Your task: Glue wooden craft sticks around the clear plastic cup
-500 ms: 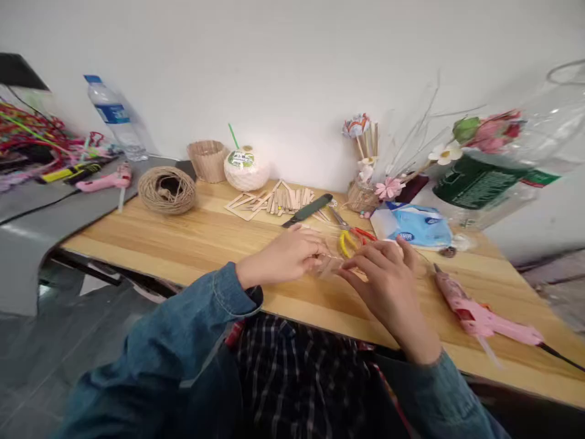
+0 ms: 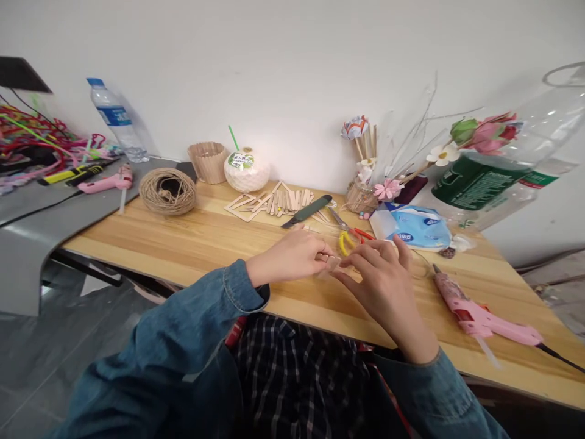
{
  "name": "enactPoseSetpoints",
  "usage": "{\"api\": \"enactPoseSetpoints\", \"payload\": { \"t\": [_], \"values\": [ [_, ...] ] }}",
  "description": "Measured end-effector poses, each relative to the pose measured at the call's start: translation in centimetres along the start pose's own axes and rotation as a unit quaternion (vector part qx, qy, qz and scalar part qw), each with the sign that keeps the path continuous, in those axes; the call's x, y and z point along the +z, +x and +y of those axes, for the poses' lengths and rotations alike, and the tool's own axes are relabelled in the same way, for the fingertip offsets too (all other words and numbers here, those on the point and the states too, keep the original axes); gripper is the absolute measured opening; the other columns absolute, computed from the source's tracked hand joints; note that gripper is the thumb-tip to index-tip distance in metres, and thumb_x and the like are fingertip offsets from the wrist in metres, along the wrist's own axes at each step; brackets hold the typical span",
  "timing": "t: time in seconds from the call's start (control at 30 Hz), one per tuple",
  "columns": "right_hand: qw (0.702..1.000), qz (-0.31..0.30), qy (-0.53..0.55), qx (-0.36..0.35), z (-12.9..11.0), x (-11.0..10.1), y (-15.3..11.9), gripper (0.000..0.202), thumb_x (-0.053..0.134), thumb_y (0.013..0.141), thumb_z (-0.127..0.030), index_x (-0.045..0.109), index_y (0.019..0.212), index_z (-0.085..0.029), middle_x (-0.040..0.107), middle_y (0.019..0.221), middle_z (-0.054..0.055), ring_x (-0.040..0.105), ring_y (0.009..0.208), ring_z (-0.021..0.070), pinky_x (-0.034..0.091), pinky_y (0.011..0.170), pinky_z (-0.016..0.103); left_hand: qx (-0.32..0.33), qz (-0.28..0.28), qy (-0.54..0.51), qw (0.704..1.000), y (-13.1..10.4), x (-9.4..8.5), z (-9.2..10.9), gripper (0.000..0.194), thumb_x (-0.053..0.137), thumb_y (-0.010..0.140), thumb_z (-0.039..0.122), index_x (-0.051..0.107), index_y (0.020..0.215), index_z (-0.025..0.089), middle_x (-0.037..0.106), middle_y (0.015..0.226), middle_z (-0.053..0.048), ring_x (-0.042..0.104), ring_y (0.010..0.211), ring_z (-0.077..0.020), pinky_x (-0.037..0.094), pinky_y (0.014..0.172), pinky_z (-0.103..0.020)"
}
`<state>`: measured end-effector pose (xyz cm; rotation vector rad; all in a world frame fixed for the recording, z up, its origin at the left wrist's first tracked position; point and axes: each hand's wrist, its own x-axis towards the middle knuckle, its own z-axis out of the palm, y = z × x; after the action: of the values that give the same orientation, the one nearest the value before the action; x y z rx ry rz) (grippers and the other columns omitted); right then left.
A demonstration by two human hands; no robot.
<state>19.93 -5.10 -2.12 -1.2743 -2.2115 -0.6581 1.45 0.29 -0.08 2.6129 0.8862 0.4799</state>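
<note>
Above the front part of the table, my left hand (image 2: 299,253) is closed, its fingertips pinching a small pale piece (image 2: 334,263) that looks like wooden craft stick. My right hand (image 2: 381,277) meets it from the other side, thumb and fingertips at the piece's right end. Fingers hide much of the piece, so its full shape does not show. Just beyond the hands lie scissors (image 2: 348,241) with yellow and red handles and a dark green-handled cutter (image 2: 313,210). A heap of craft sticks (image 2: 287,200) is behind them.
A pink glue gun (image 2: 479,317) with its cord lies at right. Twine (image 2: 168,192), a stick-covered cup (image 2: 207,161) and a white coconut (image 2: 247,171) stand at back left. A blue tissue pack (image 2: 418,225) and a flower holder (image 2: 360,195) sit at back right.
My left hand has shifted slightly right, and the two hands are closer together. The pale piece between the fingertips was blurred and shows a little more clearly now.
</note>
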Motion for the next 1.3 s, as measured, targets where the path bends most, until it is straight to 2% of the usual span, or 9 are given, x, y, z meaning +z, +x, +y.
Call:
{"api": "enactPoseSetpoints", "payload": {
  "t": [0.13,0.27,0.9,1.1,1.3],
  "values": [
    [1.000,0.003,-0.013,0.001,-0.1,0.2,-0.1,0.014,0.062,0.081,-0.033,0.060,0.073,-0.021,0.064,0.078,0.000,0.052,0.090,0.0229,0.023,0.102,0.045,0.021,-0.011,0.069,0.997,0.1,0.3,-0.1,0.022,0.048,0.081,0.017,0.062,0.064,0.018,0.067,0.069,0.000,0.059,0.073,-0.0163,0.031,0.091,-0.042],
    [0.999,0.007,-0.032,-0.001,-0.2,0.6,-0.3,0.013,0.065,0.078,-0.032,0.060,0.076,-0.020,0.064,0.081,0.001,0.051,0.092,0.0239,0.024,0.103,0.045,0.032,-0.014,0.092,0.995,0.3,0.4,-0.2,0.020,0.048,0.082,0.019,0.062,0.067,0.018,0.066,0.069,0.000,0.058,0.074,-0.0173,0.032,0.087,-0.040],
    [0.998,0.009,-0.067,0.000,-0.9,0.8,-0.6,0.009,0.063,0.076,-0.026,0.057,0.077,-0.019,0.064,0.082,0.002,0.050,0.095,0.0227,0.022,0.107,0.044,0.031,-0.032,0.040,0.998,0.6,0.6,-0.5,0.022,0.044,0.077,0.013,0.060,0.063,0.017,0.063,0.062,0.002,0.055,0.066,-0.0147,0.029,0.088,-0.042],
    [0.997,0.006,-0.077,0.003,-1.0,1.2,-1.1,0.020,0.062,0.076,-0.027,0.058,0.092,-0.017,0.063,0.093,0.007,0.048,0.100,0.0251,0.026,0.105,0.046,0.025,-0.034,0.075,0.996,0.6,0.5,-0.5,0.018,0.048,0.079,0.020,0.062,0.068,0.016,0.064,0.065,-0.001,0.057,0.070,-0.0169,0.032,0.085,-0.041],
    [0.996,0.012,-0.084,0.023,-1.5,1.6,-1.1,0.013,0.056,0.081,-0.029,0.056,0.088,-0.018,0.062,0.091,0.007,0.048,0.101,0.0259,0.026,0.105,0.048,0.020,-0.030,0.086,0.996,0.7,0.6,-0.2,0.015,0.054,0.078,0.027,0.065,0.073,0.017,0.066,0.069,-0.001,0.059,0.076,-0.0188,0.031,0.090,-0.042]
  ]
}}
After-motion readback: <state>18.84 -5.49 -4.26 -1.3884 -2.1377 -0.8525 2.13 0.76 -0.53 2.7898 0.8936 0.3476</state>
